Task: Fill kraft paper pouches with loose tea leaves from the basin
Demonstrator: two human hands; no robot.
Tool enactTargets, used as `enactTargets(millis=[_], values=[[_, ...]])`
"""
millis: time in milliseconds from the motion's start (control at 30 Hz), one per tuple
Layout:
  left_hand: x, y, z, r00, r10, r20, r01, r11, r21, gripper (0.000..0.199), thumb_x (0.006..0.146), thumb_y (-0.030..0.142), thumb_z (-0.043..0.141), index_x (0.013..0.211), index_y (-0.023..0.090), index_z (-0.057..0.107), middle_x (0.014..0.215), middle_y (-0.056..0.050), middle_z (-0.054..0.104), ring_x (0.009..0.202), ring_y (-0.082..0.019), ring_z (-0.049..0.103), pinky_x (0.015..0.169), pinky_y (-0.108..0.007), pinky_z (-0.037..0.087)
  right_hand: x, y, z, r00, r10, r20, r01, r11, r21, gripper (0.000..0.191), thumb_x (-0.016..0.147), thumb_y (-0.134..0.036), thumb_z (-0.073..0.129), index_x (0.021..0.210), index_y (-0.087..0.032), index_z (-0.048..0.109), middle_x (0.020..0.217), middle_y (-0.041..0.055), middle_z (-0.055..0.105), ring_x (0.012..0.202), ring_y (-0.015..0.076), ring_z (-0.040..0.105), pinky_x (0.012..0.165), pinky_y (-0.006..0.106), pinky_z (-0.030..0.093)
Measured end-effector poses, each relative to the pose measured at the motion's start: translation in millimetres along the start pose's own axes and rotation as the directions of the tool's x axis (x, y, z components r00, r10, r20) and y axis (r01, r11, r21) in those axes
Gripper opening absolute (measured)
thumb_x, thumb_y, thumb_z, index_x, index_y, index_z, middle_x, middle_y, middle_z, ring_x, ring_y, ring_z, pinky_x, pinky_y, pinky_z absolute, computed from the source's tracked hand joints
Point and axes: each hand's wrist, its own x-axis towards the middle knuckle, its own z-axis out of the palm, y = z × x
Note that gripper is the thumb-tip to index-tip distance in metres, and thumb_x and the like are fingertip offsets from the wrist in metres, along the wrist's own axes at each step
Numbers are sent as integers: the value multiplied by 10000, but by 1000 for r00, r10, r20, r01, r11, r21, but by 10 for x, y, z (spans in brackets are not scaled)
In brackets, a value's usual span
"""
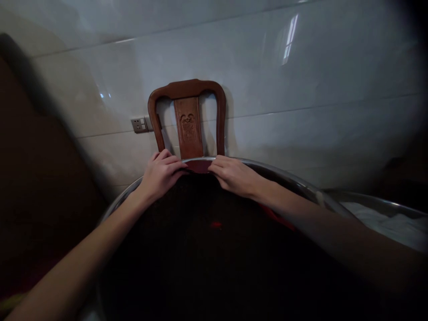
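Both hands reach to the far rim of a large round metal basin (290, 178), in front of a wooden chair. A dark red piece of material (199, 166) is stretched between them at the rim. My left hand (162, 171) pinches its left end, fingers closed. On the other end, my right hand (234, 174) has its fingers closed too. Black material (200, 249) fills the view below the hands; its folds and edges are too dark to make out. A small red spot shows in its middle, and a red strip lies under my right forearm.
The carved wooden chair (189, 127) stands against a tiled wall (301, 89), with a socket (139, 125) to its left. At the right, another metal basin (394, 204) holds pale cloth (391, 225). A dark brown surface (36, 178) is on the left.
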Motion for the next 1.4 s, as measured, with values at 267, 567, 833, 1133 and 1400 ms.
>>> enactTargets(millis=[267, 567, 833, 1133, 1400], values=[[16, -5, -28, 1000, -11, 14, 11, 1000, 8, 123, 880, 317, 618, 941, 244, 696, 848, 3, 703, 795, -189, 515, 739, -345, 359, -19, 35, 9, 995, 43, -93, -41, 999, 20, 236, 915, -197, 421, 922, -103, 637, 888, 116, 623, 852, 205, 517, 749, 341, 435], [32, 50, -45, 998, 32, 61, -41, 987, 154, 89, 866, 179, 574, 833, 204, 653, 818, -13, 684, 822, -218, 526, 738, -370, 345, -3, -6, -1, 998, -1, -65, 1, 1000, 7, 205, 905, -171, 425, 916, -94, 614, 895, 119, 607, 858, 203, 501, 750, 337, 421], [51, 147, -35, 995, 73, 64, -78, 994, 77, 230, 883, 374, 591, 1058, 239, 655, 942, -20, 695, 876, -224, 518, 749, -364, 351, 17, -59, 41, 998, -47, -49, 46, 999, -19, 218, 859, -67, 407, 933, -98, 609, 906, 122, 603, 865, 207, 490, 781, 354, 428], [56, 332, 31, 982, 159, 102, -178, 961, 213, 148, 871, 117, 491, 903, 158, 630, 872, -49, 671, 880, -240, 529, 783, -405, 369, 30, -132, 78, 992, -113, -57, 107, 989, -98, 199, 873, -104, 434, 935, -80, 621, 900, 115, 607, 850, 205, 508, 797, 343, 434], [58, 352, 49, 981, 131, 146, -166, 951, 262, 133, 845, 97, 495, 929, 133, 591, 904, -76, 647, 894, -253, 522, 778, -419, 377, 47, -158, 46, 998, -60, -21, 59, 996, -69, 230, 898, -123, 412, 954, -78, 631, 905, 118, 612, 857, 202, 521, 793, 353, 428]])
